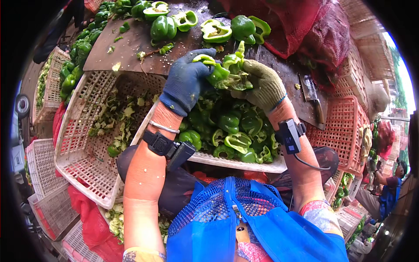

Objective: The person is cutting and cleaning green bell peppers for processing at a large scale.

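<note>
My left hand (185, 78), in a blue glove, grips a piece of green bell pepper (217, 75). My right hand (264, 85), in a pale knit glove, pinches the other side of the torn pepper, where ragged flesh and pale core show. Both hands are above a white crate (209, 160) that holds several green peppers and cut pepper pieces (238, 142). Beyond the hands, halved peppers (216, 31) and a whole-looking green pepper (163, 29) lie on a dark board (131, 48).
A cleaver (310, 91) lies at the board's right side. Left of my knees, a white crate (83, 170) holds cores and scraps. A red crate (336, 139) stands at right, below red mesh sacks (323, 43). Another person (390, 187) is at far right.
</note>
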The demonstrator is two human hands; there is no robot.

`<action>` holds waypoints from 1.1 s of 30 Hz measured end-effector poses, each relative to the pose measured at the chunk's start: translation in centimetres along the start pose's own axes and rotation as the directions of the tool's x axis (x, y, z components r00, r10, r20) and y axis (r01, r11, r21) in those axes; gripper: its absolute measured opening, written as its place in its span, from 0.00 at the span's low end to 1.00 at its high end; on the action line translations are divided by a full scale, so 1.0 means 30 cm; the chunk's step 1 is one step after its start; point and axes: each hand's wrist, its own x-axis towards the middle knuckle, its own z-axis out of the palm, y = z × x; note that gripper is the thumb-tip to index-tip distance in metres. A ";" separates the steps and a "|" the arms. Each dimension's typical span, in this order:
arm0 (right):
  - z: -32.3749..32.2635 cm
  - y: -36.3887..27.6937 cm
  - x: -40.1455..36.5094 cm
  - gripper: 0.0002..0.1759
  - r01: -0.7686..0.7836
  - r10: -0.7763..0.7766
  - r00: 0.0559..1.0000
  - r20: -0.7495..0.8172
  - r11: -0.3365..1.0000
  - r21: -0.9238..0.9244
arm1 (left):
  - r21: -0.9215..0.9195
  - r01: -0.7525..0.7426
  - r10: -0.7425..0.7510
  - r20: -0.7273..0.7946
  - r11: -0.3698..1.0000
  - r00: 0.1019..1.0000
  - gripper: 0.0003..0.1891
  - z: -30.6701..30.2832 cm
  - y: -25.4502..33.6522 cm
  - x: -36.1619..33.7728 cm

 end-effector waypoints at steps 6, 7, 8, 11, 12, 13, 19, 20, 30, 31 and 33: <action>0.006 -0.007 -0.038 0.26 0.026 -0.018 0.991 0.132 0.998 -0.060 | -0.022 -0.018 0.019 0.077 1.000 0.997 0.25 -0.033 0.093 -0.077; 0.019 -0.007 -0.045 0.26 0.040 -0.026 0.988 0.153 0.995 -0.091 | 0.009 -0.032 0.031 0.063 0.999 0.998 0.25 -0.033 0.121 -0.099; 0.033 -0.004 -0.051 0.27 0.054 -0.032 0.984 0.172 0.991 -0.121 | 0.002 -0.104 0.104 0.088 0.995 0.991 0.25 -0.060 0.115 -0.108; 0.151 0.020 -0.072 0.26 0.075 -0.031 0.968 0.249 0.983 -0.169 | 0.106 -0.119 0.123 -0.030 0.987 0.992 0.25 -0.057 0.159 -0.173; 0.176 0.034 -0.072 0.26 0.068 -0.017 0.968 0.249 0.978 -0.196 | 0.096 -0.140 0.141 -0.009 0.986 0.990 0.24 -0.069 0.155 -0.188; 0.205 0.046 -0.077 0.26 0.061 -0.004 0.969 0.248 0.973 -0.223 | 0.147 -0.167 0.166 0.019 0.975 0.986 0.24 -0.071 0.151 -0.203; 0.301 0.081 -0.071 0.19 0.120 -0.120 0.993 0.021 0.938 -0.325 | 0.134 -0.221 0.221 0.017 0.966 0.975 0.30 -0.049 0.234 -0.257; 0.302 0.083 -0.061 0.18 0.131 -0.137 0.991 -0.005 0.956 -0.263 | -0.003 -0.189 0.189 -0.016 0.982 0.982 0.32 -0.037 0.256 -0.278; 0.374 0.178 0.038 0.17 0.611 -0.492 0.757 0.431 0.297 -0.734 | 0.218 -0.401 0.450 -0.277 0.890 0.849 0.39 -0.011 0.169 -0.219; 0.379 0.168 0.035 0.19 0.574 -0.444 0.801 0.402 0.374 -0.729 | 0.205 -0.394 0.441 -0.300 0.896 0.846 0.39 -0.028 0.173 -0.215; 0.401 0.147 0.025 0.25 0.477 -0.342 0.876 0.339 0.516 -0.712 | 0.267 -0.398 0.472 -0.344 0.878 0.811 0.35 -0.057 0.181 -0.219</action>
